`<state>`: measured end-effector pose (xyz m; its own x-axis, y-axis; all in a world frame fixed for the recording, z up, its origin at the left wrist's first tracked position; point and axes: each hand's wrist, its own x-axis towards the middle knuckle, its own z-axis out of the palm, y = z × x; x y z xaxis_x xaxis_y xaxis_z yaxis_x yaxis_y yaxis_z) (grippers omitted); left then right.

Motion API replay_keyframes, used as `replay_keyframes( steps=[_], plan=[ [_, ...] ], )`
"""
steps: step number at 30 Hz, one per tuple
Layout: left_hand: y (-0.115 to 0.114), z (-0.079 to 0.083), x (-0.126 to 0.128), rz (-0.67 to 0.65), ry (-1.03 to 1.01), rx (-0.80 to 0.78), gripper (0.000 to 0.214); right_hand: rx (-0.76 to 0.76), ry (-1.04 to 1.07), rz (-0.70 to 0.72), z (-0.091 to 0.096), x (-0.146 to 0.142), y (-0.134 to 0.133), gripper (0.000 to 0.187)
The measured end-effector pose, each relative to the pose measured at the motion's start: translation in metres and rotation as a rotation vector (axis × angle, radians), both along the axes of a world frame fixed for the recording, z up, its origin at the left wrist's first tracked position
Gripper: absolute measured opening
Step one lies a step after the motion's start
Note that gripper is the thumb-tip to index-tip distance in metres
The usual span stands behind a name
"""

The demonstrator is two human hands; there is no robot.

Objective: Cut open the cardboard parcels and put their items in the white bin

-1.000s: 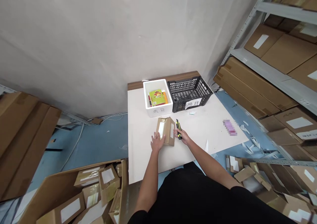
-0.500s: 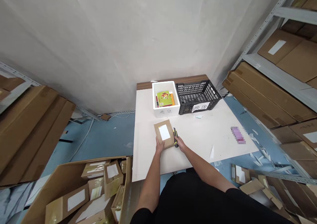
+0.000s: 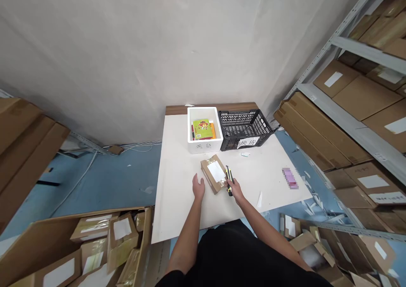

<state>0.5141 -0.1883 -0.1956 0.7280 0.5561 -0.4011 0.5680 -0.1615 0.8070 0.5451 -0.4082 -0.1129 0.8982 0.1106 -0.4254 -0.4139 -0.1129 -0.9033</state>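
Note:
A small taped cardboard box (image 3: 207,178) with a white label lies on the white table (image 3: 177,211), turned at a slant. My right hand (image 3: 235,189) grips a yellow and black utility knife (image 3: 229,180) beside the box's right edge, its fingers close to or against the cardboard. Just left of the box, my left hand (image 3: 198,187) is apart from it, thumb and fingers spread and holding nothing.
Behind the box stand a white foam bin (image 3: 205,146) with books (image 3: 203,129) and a black plastic crate (image 3: 245,130). A big carton (image 3: 147,232) of parcels is at lower left. Shelves (image 3: 358,109) of boxes line the right. A pixelated purple item (image 3: 290,178) lies at the table's right.
My left hand has let go of the box and moved away to its left. The box has been turned, with a taped side now showing. The camera view has shifted slightly.

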Motion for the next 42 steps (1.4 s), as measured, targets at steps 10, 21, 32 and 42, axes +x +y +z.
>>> replay_keyframes(
  steps=[10,21,32,42],
  plan=[
    [-0.006,0.041,0.061,-0.801,0.209,0.392,0.125,-0.553,-0.275,0.408,0.017,0.061,0.039,0.056],
    [-0.001,0.038,0.051,-0.607,0.207,0.196,0.108,-0.770,-0.227,0.549,-0.016,0.071,0.088,0.095],
    [0.002,0.035,0.049,-0.599,0.218,0.209,0.118,-0.843,-0.148,0.737,0.013,0.066,0.044,0.068],
    [0.005,0.037,0.047,-0.659,0.254,0.313,0.119,-0.951,-0.105,0.770,0.025,0.004,-0.013,0.061]
  ],
)
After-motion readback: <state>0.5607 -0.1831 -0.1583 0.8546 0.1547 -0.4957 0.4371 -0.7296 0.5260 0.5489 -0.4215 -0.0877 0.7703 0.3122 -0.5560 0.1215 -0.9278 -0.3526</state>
